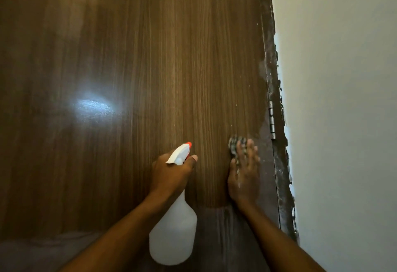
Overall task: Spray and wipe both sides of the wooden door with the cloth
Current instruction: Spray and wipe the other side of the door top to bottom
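The brown wooden door [139,67] fills most of the head view, its grain running vertically. My left hand [171,173] grips the neck of a translucent white spray bottle [174,228] with a white trigger head and red nozzle pointing at the door. My right hand [245,175] lies flat with straight fingers, pressing a grey checked cloth [235,143] against the door near its right edge. Most of the cloth is hidden under the fingers.
A metal hinge [272,119] sits on the door's right edge, just above and right of the cloth. The dark door frame [279,164] has rough paint smears. A pale wall [343,100] stands at the right. A bright light reflection [92,105] shines on the door's left.
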Tool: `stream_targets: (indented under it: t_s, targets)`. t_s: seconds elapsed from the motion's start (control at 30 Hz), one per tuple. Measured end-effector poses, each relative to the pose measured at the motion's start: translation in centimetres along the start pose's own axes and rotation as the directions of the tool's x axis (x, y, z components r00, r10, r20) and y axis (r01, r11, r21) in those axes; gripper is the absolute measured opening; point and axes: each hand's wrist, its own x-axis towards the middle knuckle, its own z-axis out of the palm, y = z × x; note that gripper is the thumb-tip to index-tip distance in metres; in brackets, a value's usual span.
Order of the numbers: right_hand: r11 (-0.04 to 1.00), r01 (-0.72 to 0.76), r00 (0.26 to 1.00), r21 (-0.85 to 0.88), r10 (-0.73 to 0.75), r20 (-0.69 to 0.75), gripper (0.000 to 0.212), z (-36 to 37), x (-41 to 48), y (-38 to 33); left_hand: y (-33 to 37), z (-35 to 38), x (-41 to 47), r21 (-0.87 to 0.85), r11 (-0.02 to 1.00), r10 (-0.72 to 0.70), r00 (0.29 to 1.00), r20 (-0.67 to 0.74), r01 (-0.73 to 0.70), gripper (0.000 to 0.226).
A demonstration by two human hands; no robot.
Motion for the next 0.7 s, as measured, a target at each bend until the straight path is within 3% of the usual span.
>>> stream_targets:
  t_s: [0.07,0.13,0.2,0.27,0.37,0.47,0.53,0.6,0.67,0.7]
  targets:
    - [0.991,-0.137,0.990,0.010,0.137,-0.031,0.053,-0.2,3.8,-0.3,-0.3,1.1,0.3,0.019,1.000,-0.019,1.000,-0.017,0.019,0.044]
    - [0.992,-0.122,0.992,0.026,0.122,-0.024,0.053,-0.1,5.6,-1.8,-0.4,2.3,0.4,0.023,0.999,-0.037,0.999,-0.018,0.037,0.046]
    - [0.994,0.095,0.995,0.045,-0.096,0.011,0.049,0.4,3.9,-2.8,-0.1,3.3,0.0,0.012,0.999,-0.045,0.999,-0.010,0.045,0.043]
    - [0.922,0.384,0.921,0.050,-0.386,0.043,0.046,0.8,0.2,-2.0,0.5,4.2,-0.6,-0.012,0.999,-0.043,0.999,-0.024,0.043,0.038]
    - [0.861,0.507,0.859,0.027,-0.508,0.064,0.052,0.2,-2.5,1.8,1.4,5.3,-1.2,-0.034,0.997,-0.072,0.996,-0.058,0.070,0.037]
    - [0.935,0.355,0.931,0.027,-0.356,0.077,0.055,-0.8,-1.0,4.5,1.6,6.2,-1.9,0.033,0.996,-0.085,0.994,-0.062,0.087,0.047]
    - [0.990,0.139,0.990,-0.004,-0.139,0.036,0.053,-1.3,1.7,4.5,1.3,6.7,-2.1,0.068,0.992,-0.101,0.994,-0.050,0.104,0.053]
    - [0.998,-0.064,0.998,-0.012,0.064,-0.022,0.054,-1.5,5.1,3.5,1.1,7.2,-2.3,0.098,0.990,-0.094,0.995,-0.045,0.098,0.066]
    - [0.994,-0.106,0.993,-0.011,0.105,-0.059,0.056,-1.3,7.5,2.1,0.7,7.7,-2.1,0.103,0.988,-0.107,0.993,-0.049,0.111,0.078]
    - [0.999,-0.034,0.998,-0.013,0.033,-0.050,0.056,-1.1,7.7,1.6,0.3,7.9,-2.0,0.102,0.988,-0.113,0.993,-0.047,0.117,0.076]
